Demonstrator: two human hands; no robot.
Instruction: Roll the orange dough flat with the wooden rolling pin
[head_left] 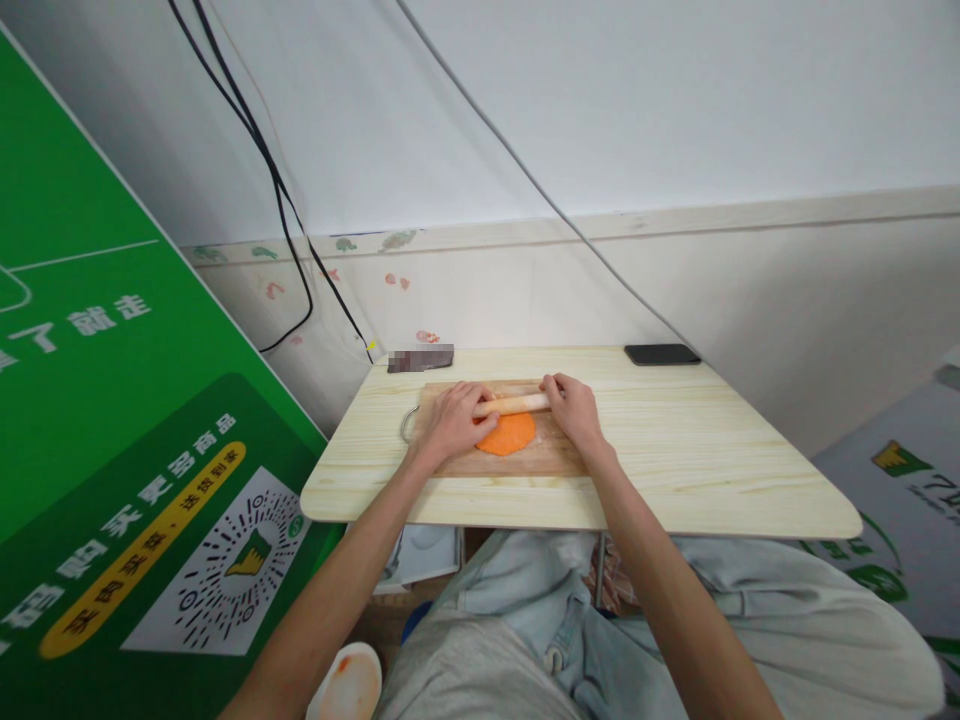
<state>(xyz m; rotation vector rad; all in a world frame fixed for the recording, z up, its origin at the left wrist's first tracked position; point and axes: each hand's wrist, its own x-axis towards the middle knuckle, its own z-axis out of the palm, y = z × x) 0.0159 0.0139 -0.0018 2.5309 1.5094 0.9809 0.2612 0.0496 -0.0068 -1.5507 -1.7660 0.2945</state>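
Observation:
A pale wooden rolling pin [517,404] lies crosswise over the far part of a flat orange piece of dough [507,435]. My left hand [459,418] is closed on the pin's left end, with the thumb along its near side. Around the right end, my right hand [571,402] has its fingers wrapped. Beneath the dough is a wooden cutting board [465,466], with a metal ring handle [407,424] at its left edge. Faint whitish traces show on the board near the pin.
The light wood table [697,460] stands against a white wall. A black phone [661,354] lies at the back right, and a dark, partly blurred object [421,358] at the back left. A green printed panel [187,500] rises on the left. Below sits a white bowl [351,685].

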